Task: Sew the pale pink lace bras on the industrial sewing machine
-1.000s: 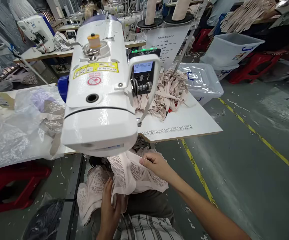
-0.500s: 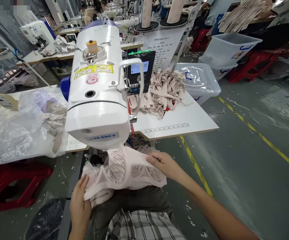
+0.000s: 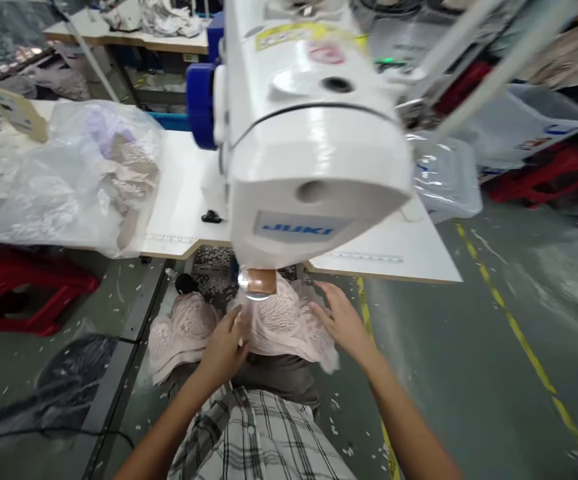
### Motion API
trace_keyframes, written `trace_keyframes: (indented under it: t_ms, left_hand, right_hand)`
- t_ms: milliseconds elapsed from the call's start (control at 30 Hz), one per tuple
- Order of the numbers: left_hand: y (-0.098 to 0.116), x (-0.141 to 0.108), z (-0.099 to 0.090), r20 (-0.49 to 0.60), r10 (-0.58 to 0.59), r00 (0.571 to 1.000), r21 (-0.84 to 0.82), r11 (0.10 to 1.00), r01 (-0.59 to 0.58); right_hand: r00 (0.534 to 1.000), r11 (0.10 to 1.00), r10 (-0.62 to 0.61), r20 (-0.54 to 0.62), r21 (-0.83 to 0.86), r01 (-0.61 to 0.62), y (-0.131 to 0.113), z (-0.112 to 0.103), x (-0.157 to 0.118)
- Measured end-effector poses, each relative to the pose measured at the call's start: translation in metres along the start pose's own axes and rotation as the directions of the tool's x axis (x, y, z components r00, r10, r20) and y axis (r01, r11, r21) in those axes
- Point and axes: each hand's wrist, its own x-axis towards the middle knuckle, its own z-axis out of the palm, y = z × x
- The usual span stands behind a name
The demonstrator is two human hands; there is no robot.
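Note:
A pale pink lace bra (image 3: 281, 317) lies over my lap, below the head of the white sewing machine (image 3: 319, 153). At its left side my left hand (image 3: 226, 343) has curled fingers on the fabric, slightly blurred. Beside its right side is my right hand (image 3: 343, 320), fingers apart, with the fingertips by the sheer edge. A second lace piece with a moulded cup (image 3: 189, 327) lies further left, near my left wrist. A brown and silver piece (image 3: 261, 281) shows under the machine head, in front of the bra's top.
The white worktable (image 3: 183, 193) has a cut-out at its front edge. A clear plastic bag (image 3: 83, 180) with fabric lies on its left part. A red stool (image 3: 29, 287) stands at left, and a clear lidded bin (image 3: 449, 173) at right. Scraps litter the floor.
The view has moved closer to the machine. Both hands have let go of their earlier spread hold; the left moved right to the bra. The lace pieces now lie apart on my lap.

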Motion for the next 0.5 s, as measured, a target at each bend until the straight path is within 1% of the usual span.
trace_keyframes:
  t_ms: [33, 67, 100, 133, 167, 200, 233, 267, 300, 333, 367, 400, 433, 467, 500]
  left_hand:
    - [-0.016, -0.006, -0.009, -0.032, -0.109, 0.994, 0.013, 0.994, 0.109]
    - [-0.035, -0.013, -0.019, -0.072, -0.226, 0.972, 0.033, 0.973, 0.229]
    - [-0.056, -0.021, -0.03, -0.113, -0.341, 0.933, 0.058, 0.935, 0.349]
    - [-0.077, -0.03, -0.04, -0.149, -0.448, 0.881, 0.081, 0.883, 0.463]
    - [-0.097, -0.039, -0.048, -0.172, -0.548, 0.818, 0.098, 0.817, 0.568]
    - [-0.115, -0.049, -0.054, -0.172, -0.63, 0.757, 0.112, 0.751, 0.651]
    - [-0.131, -0.057, -0.059, -0.154, -0.691, 0.706, 0.121, 0.696, 0.708]
    - [-0.144, -0.065, -0.061, -0.126, -0.731, 0.671, 0.129, 0.658, 0.742]
    - [-0.152, -0.072, -0.061, -0.094, -0.753, 0.651, 0.135, 0.638, 0.758]
    - [-0.156, -0.078, -0.061, -0.07, -0.762, 0.643, 0.14, 0.631, 0.763]
    - [-0.156, -0.082, -0.061, -0.06, -0.762, 0.644, 0.145, 0.632, 0.761]
    - [-0.15, -0.086, -0.061, -0.063, -0.754, 0.654, 0.151, 0.64, 0.753]
    - [-0.139, -0.089, -0.062, -0.073, -0.738, 0.671, 0.155, 0.656, 0.739]
    - [-0.125, -0.091, -0.063, -0.084, -0.714, 0.695, 0.159, 0.679, 0.717]
    - [-0.108, -0.092, -0.065, -0.093, -0.679, 0.728, 0.161, 0.711, 0.684]
  right_hand:
    - [0.998, 0.997, -0.056, 0.025, 0.05, 0.055, -0.013, 0.023, 0.006]
    - [0.994, 0.993, -0.09, 0.067, 0.08, 0.084, -0.025, 0.045, 0.009]
    - [0.988, 0.991, -0.105, 0.114, 0.09, 0.095, -0.035, 0.064, 0.01]
    - [0.983, 0.992, -0.106, 0.153, 0.088, 0.093, -0.042, 0.08, 0.008]
    - [0.979, 0.993, -0.102, 0.177, 0.081, 0.089, -0.046, 0.092, 0.005]
    - [0.978, 0.993, -0.099, 0.185, 0.076, 0.086, -0.048, 0.101, 0.002]
    - [0.978, 0.994, -0.095, 0.184, 0.079, 0.082, -0.048, 0.105, -0.001]
    - [0.981, 0.993, -0.087, 0.175, 0.09, 0.072, -0.047, 0.106, -0.003]
    - [0.985, 0.993, -0.073, 0.159, 0.107, 0.056, -0.047, 0.104, -0.004]
    - [0.99, 0.991, -0.053, 0.13, 0.126, 0.036, -0.049, 0.1, -0.004]
    - [0.995, 0.989, -0.034, 0.09, 0.143, 0.021, -0.055, 0.094, -0.003]
    - [0.998, 0.986, -0.031, 0.052, 0.163, 0.022, -0.063, 0.089, -0.002]
    - [0.998, 0.981, -0.059, 0.034, 0.187, 0.052, -0.075, 0.085, 0.0]
    - [0.991, 0.969, -0.129, 0.047, 0.218, 0.116, -0.09, 0.082, 0.001]
    - [0.968, 0.944, -0.234, 0.094, 0.261, 0.202, -0.107, 0.081, 0.003]
